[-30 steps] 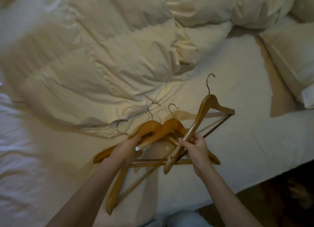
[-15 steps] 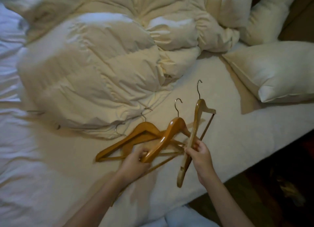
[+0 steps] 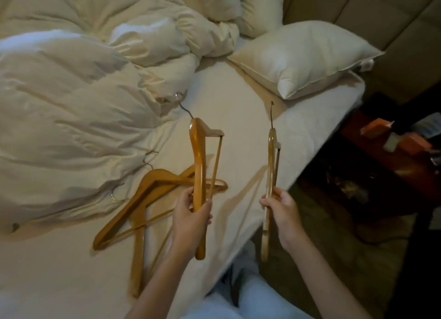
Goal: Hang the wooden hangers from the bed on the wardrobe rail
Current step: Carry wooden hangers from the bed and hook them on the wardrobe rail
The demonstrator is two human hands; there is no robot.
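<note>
Hangers counted: four wooden ones for certain, two held and two lying. Hard to tell from the overlap whether a third lay beneath the pair on the sheet.

Held in the left hand [image 3: 191, 221]: one, the left-hand hanger [image 3: 197, 166], stood almost upright and edge-on above the bed [image 3: 238, 118], wire hook at the top leaning left toward the duvet [image 3: 71, 104]. Fingers curled shut round the lower part of its wooden arm, thumb on the near side, the bottom end jutting out below the palm. Wrist bent slightly back, forearm rising from the lower edge of the view.

Held in the right hand [image 3: 282, 213]: one, the right-hand hanger [image 3: 271, 156], also upright and edge-on, hook straight up, over the mattress edge. Closed in a lighter pinch, fingertips and thumb on the wood just below its middle, the lower end hanging free under the hand. Forearm angled in from the lower right. Both hands level with each other and well apart.

Lying flat on the sheet, left of the left hand: the upper lying hanger [image 3: 148, 182] crossed over the lower lying hanger [image 3: 138, 247], touching, their hooks against the duvet's hem.

Pillows counted: two, the near pillow [image 3: 303, 56] at the head of the bed and the far pillow [image 3: 260, 6] behind it. One duvet, bunched across the left side.
</note>
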